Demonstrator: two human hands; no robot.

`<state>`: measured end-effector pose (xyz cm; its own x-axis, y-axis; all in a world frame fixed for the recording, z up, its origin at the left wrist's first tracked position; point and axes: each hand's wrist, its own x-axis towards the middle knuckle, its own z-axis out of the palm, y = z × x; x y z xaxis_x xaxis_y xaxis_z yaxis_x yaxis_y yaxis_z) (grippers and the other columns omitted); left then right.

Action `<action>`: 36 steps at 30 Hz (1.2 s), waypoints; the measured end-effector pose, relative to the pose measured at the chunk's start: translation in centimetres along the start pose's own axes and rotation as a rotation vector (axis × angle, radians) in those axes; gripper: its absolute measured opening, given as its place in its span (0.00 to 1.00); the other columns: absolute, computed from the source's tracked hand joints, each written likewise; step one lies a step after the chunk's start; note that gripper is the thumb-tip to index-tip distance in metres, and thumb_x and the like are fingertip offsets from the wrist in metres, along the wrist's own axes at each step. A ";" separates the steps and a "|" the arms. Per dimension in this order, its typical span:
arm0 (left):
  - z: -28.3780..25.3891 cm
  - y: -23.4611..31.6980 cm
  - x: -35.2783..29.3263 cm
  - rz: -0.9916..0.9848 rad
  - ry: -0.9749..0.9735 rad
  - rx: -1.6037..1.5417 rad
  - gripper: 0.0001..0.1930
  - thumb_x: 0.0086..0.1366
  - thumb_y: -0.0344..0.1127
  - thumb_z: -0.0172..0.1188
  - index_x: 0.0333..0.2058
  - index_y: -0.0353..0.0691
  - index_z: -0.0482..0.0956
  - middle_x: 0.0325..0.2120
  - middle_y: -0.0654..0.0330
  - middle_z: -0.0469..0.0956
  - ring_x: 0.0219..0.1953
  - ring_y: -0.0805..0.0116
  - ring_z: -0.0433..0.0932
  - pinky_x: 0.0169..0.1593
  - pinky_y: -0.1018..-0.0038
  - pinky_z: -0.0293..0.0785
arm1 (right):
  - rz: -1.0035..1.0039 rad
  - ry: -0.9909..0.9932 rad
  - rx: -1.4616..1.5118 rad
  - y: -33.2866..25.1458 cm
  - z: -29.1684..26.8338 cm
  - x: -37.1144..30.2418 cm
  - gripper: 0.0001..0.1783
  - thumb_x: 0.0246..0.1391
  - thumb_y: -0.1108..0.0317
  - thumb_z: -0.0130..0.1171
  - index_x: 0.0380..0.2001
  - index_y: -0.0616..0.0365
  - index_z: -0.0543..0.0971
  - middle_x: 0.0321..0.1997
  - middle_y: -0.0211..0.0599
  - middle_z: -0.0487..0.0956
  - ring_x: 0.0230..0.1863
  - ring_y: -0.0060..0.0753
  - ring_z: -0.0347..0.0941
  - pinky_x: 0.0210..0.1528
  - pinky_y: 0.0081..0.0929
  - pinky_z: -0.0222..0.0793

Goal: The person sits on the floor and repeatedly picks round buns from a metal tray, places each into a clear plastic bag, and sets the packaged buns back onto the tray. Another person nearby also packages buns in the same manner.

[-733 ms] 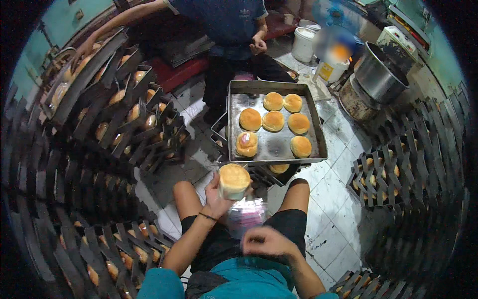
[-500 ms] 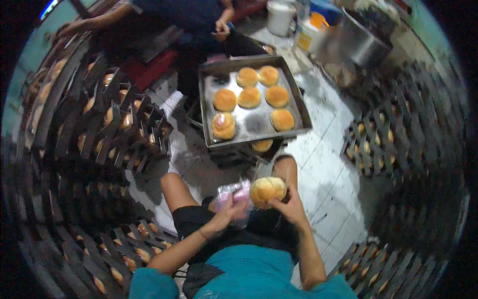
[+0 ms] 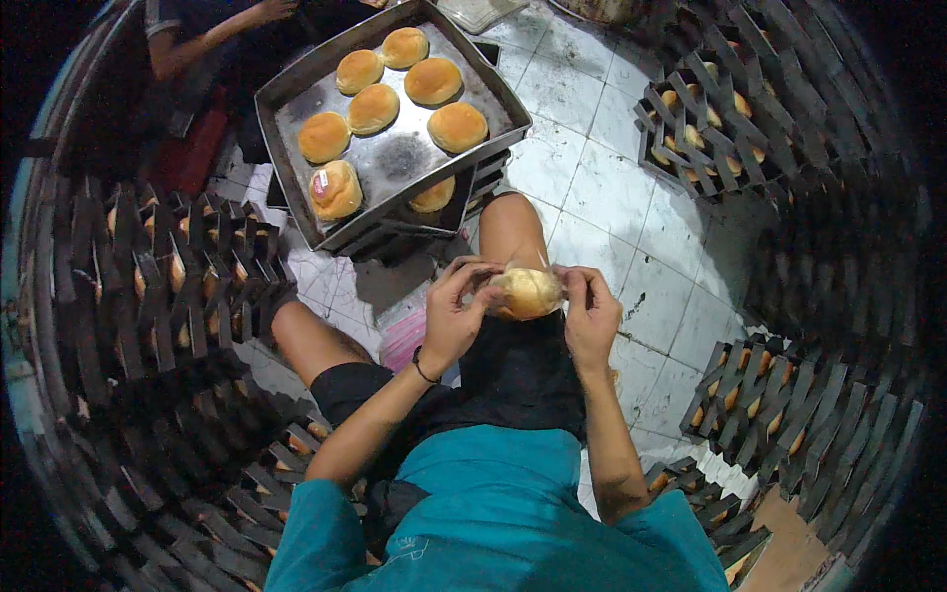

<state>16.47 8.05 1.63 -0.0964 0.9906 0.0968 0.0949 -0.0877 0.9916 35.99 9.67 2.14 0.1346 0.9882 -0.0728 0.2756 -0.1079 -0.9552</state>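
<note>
Above my lap, a golden bun [image 3: 529,296] sits in a clear plastic bag, the film showing around its edges. My left hand [image 3: 458,310] pinches the bag at the bun's left side, fingers bent. At the right side, the fingertips of my right hand [image 3: 592,308] grip the same plastic. Below and left of my left wrist lies a pink-and-clear stack of plastic bags [image 3: 402,337], partly hidden by my forearm. In front of my knees a worn metal tray [image 3: 395,170] carries several bare buns [image 3: 373,109] and one bagged bun [image 3: 335,189] with a red-and-white label.
Beneath the tray, another tray holds a bun [image 3: 432,195]. Stacks of dark trays [image 3: 178,266] filled with buns rise on my left, with more bun-filled stacks [image 3: 705,128] on my right. White floor tiles [image 3: 631,227] lie between. Another person's arm [image 3: 222,39] is at the far left.
The bun is now inside a clear bag held by both hands; before, my right hand held it and my left held the bags. The view has shifted, moving the tray up and left.
</note>
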 end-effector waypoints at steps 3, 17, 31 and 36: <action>0.3 -0.3 0.2 0.088 0.008 0.198 0.08 0.61 0.24 0.64 0.39 0.32 0.82 0.36 0.52 0.81 0.42 0.61 0.82 0.46 0.70 0.77 | -0.078 -0.114 -0.010 0.1 -0.6 -0.4 0.12 0.68 0.69 0.54 0.45 0.68 0.82 0.45 0.41 0.85 0.45 0.24 0.80 0.50 0.28 0.78; 0.7 3.6 0.1 -0.182 -0.046 0.122 0.09 0.63 0.27 0.66 0.40 0.29 0.81 0.35 0.54 0.84 0.39 0.65 0.84 0.43 0.73 0.79 | -0.019 -0.057 -0.105 -3.2 -2.6 -2.7 0.13 0.63 0.66 0.61 0.41 0.67 0.85 0.40 0.45 0.87 0.40 0.27 0.83 0.46 0.25 0.76; 2.5 2.2 6.6 -0.094 0.060 0.131 0.13 0.64 0.37 0.67 0.35 0.29 0.85 0.24 0.57 0.83 0.28 0.77 0.79 0.34 0.75 0.74 | -0.108 0.050 0.054 -1.7 -4.9 3.3 0.15 0.64 0.62 0.59 0.36 0.64 0.87 0.48 0.46 0.83 0.49 0.36 0.81 0.45 0.31 0.80; 2.5 0.7 8.3 -0.211 -0.028 0.097 0.16 0.63 0.40 0.68 0.32 0.28 0.84 0.20 0.56 0.82 0.25 0.80 0.73 0.30 0.73 0.71 | -0.035 -0.051 -0.111 -0.2 -5.5 6.3 0.16 0.65 0.61 0.59 0.35 0.63 0.87 0.47 0.42 0.81 0.45 0.31 0.80 0.36 0.26 0.78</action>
<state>18.17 16.42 2.87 -0.0967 0.9885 -0.1159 0.1705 0.1312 0.9766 42.03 15.36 3.46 0.0751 0.9955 -0.0577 0.3830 -0.0823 -0.9201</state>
